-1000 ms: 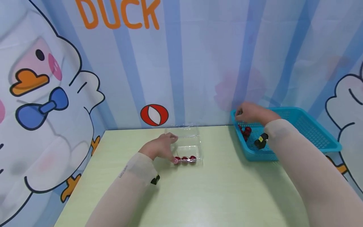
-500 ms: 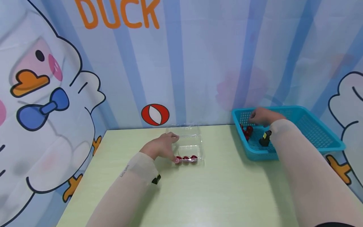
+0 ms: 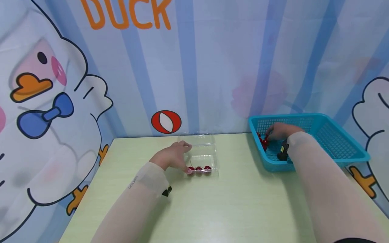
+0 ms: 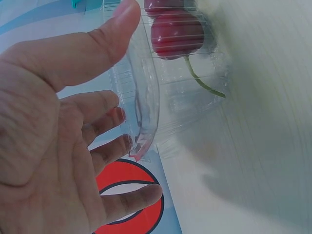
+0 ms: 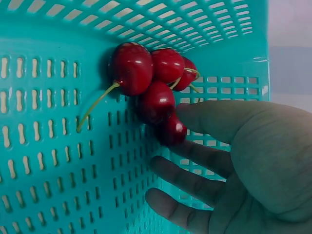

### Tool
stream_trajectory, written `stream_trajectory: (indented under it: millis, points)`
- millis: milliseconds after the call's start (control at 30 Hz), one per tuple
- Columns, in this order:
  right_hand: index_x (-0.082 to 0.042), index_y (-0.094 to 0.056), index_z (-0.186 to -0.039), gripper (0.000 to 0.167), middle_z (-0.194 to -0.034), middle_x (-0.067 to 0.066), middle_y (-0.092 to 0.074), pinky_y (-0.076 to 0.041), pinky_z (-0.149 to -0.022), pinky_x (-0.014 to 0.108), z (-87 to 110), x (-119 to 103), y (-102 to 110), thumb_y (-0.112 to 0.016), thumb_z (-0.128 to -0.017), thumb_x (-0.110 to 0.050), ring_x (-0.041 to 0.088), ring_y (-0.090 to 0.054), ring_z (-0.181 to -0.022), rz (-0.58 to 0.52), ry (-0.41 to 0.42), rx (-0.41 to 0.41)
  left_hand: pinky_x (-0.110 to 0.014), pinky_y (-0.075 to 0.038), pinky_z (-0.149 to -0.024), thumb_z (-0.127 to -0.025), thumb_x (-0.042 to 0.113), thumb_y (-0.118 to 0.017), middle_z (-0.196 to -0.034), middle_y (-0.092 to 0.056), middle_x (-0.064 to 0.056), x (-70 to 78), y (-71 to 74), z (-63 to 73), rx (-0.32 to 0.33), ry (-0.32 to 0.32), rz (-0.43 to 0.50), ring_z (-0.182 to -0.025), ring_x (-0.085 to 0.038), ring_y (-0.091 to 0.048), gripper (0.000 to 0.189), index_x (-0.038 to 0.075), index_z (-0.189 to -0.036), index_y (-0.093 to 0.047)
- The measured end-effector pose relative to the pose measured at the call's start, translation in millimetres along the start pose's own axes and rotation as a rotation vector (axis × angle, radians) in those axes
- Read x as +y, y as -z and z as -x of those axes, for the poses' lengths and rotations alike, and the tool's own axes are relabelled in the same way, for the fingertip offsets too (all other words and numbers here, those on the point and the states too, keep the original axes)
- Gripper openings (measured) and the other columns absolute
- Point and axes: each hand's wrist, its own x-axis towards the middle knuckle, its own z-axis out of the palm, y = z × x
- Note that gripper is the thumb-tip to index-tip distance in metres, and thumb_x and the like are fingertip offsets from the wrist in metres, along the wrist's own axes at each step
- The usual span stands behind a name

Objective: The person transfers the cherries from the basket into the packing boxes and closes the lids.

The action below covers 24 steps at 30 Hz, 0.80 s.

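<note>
A clear plastic box (image 3: 203, 158) with its lid laid back lies on the table, three red cherries (image 3: 199, 169) along its front wall. My left hand (image 3: 171, 157) holds the box's left end, thumb at the front corner. In the left wrist view its fingertips meet the plastic, and one cherry (image 4: 177, 34) shows a green stem. My right hand (image 3: 282, 131) is down inside the blue-green basket (image 3: 316, 116). Seen from the right wrist, its thumb and index finger pinch the lowest cherry (image 5: 171, 130) of a small cluster; the index tip is partly hidden behind it.
Several stemmed cherries (image 5: 131, 68) are bunched in the basket's left corner. The pale table (image 3: 231, 206) reaches back to a striped duck-print cloth (image 3: 212, 67). A small black wrist camera (image 3: 283, 152) hangs beneath the right wrist, inside the basket.
My right hand has come away from the basket's back left corner, shifted right, then dipped lower onto the cherries. My left hand and the box stay put.
</note>
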Motion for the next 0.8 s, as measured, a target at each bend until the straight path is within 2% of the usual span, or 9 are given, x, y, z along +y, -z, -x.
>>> stream_trajectory:
  millis: [67,133,233,367,467,600,700,800]
  points:
    - [0.002,-0.062,-0.158,0.047,-0.165,0.038,-0.05,-0.068,-0.086,0.047,0.1,-0.5,-1.1,-0.061,-0.116,-0.018,0.052,-0.06,-0.14,-0.039,-0.007,-0.005,-0.071,-0.047,-0.128,-0.086,0.035,-0.101,-0.185,-0.034,-0.006,0.3,-0.2,-0.2,0.0,0.001,0.001,-0.17,-0.037,-0.033,0.109,0.025,-0.178,-0.042]
    - [0.004,-0.063,-0.156,0.045,-0.161,0.036,-0.055,-0.068,-0.084,0.043,-0.2,-0.8,-2.4,-0.061,-0.116,-0.016,0.045,-0.064,-0.133,-0.07,-0.009,-0.006,-0.071,-0.047,-0.128,-0.086,0.035,-0.101,-0.185,-0.034,-0.006,0.8,-0.3,-0.4,0.0,0.001,0.002,-0.17,-0.037,-0.033,0.109,0.025,-0.178,-0.042]
    - [0.007,-0.063,-0.155,0.044,-0.159,0.036,-0.057,-0.07,-0.087,0.044,-1.4,0.0,-4.0,-0.061,-0.115,-0.012,0.042,-0.066,-0.13,-0.099,-0.005,-0.006,-0.072,-0.046,-0.128,-0.086,0.036,-0.101,-0.186,-0.034,-0.005,1.6,-0.4,-0.7,0.0,0.001,0.0,-0.171,-0.037,-0.032,0.11,0.025,-0.178,-0.042]
    - [0.008,-0.061,-0.155,0.045,-0.16,0.037,-0.056,-0.07,-0.091,0.047,-1.5,-0.3,-4.5,-0.062,-0.114,-0.011,0.045,-0.066,-0.135,-0.118,-0.012,-0.002,-0.072,-0.046,-0.128,-0.086,0.035,-0.101,-0.186,-0.034,-0.006,2.5,-0.5,-0.7,0.001,0.003,0.0,-0.171,-0.038,-0.031,0.11,0.025,-0.178,-0.042]
    - [0.009,-0.064,-0.152,0.044,-0.155,0.036,-0.06,-0.071,-0.091,0.048,0.8,-2.0,-2.9,-0.065,-0.113,-0.011,0.045,-0.068,-0.131,-0.101,-0.004,0.012,-0.072,-0.046,-0.128,-0.086,0.035,-0.101,-0.186,-0.034,-0.006,2.5,-0.9,-0.5,-0.001,0.005,0.0,-0.17,-0.038,-0.032,0.109,0.025,-0.178,-0.042]
    - [0.008,-0.069,-0.143,0.038,-0.138,0.032,-0.07,-0.07,-0.091,0.051,7.9,-7.9,3.0,-0.07,-0.111,-0.011,0.042,-0.073,-0.117,-0.044,0.03,0.048,-0.072,-0.047,-0.128,-0.086,0.036,-0.101,-0.186,-0.034,-0.006,1.8,-1.4,-0.8,-0.003,0.0,-0.009,-0.17,-0.038,-0.032,0.109,0.025,-0.178,-0.042]
    - [0.008,-0.071,-0.141,0.035,-0.127,0.028,-0.075,-0.069,-0.09,0.053,15.9,-16.9,10.4,-0.068,-0.111,-0.011,0.039,-0.075,-0.11,-0.006,0.055,0.066,-0.072,-0.047,-0.128,-0.087,0.036,-0.101,-0.186,-0.034,-0.006,1.1,-1.1,-1.0,-0.002,-0.002,-0.012,-0.17,-0.038,-0.032,0.109,0.025,-0.178,-0.042]
    - [0.008,-0.069,-0.143,0.037,-0.118,0.025,-0.077,-0.065,-0.082,0.048,24.5,-28.8,18.4,-0.064,-0.113,-0.013,0.035,-0.073,-0.097,0.01,0.07,0.079,-0.072,-0.047,-0.128,-0.087,0.037,-0.101,-0.185,-0.034,-0.006,0.5,-0.3,-0.9,-0.001,-0.001,-0.017,-0.17,-0.038,-0.033,0.109,0.025,-0.178,-0.042]
